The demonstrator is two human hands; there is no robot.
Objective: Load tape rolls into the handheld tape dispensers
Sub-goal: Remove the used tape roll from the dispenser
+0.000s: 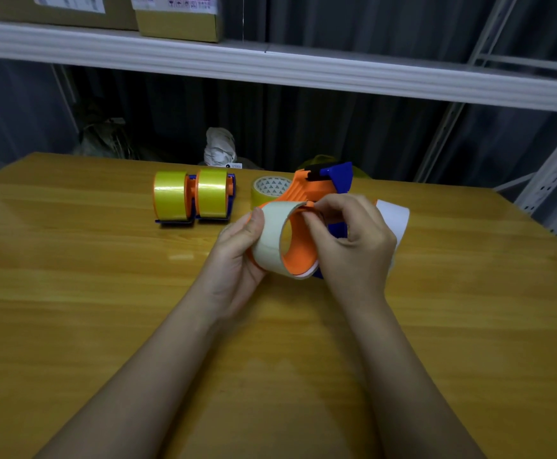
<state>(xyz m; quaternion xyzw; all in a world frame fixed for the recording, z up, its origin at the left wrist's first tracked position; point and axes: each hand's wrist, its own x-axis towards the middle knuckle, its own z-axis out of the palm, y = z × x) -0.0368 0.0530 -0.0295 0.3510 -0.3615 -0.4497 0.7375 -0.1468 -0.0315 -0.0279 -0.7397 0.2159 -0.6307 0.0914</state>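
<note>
Above the middle of the worktop (72,293), the left hand (237,253) grips the pale tape roll (270,240) seated on the orange dispenser (298,253), steadying it while the right hand (353,240) pinches at the roll's top edge, probably to free the tape end.

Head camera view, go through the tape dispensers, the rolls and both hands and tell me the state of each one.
Held dispenser: off the table, pale roll on its orange hub.
Pale roll: gripped from the left side.
Left hand: grips the pale roll.
Right hand: pinches at the roll's top edge.
Two loaded dispensers: standing on the table, yellow rolls fitted.
Spare yellow roll: lying flat, unloaded.
</note>
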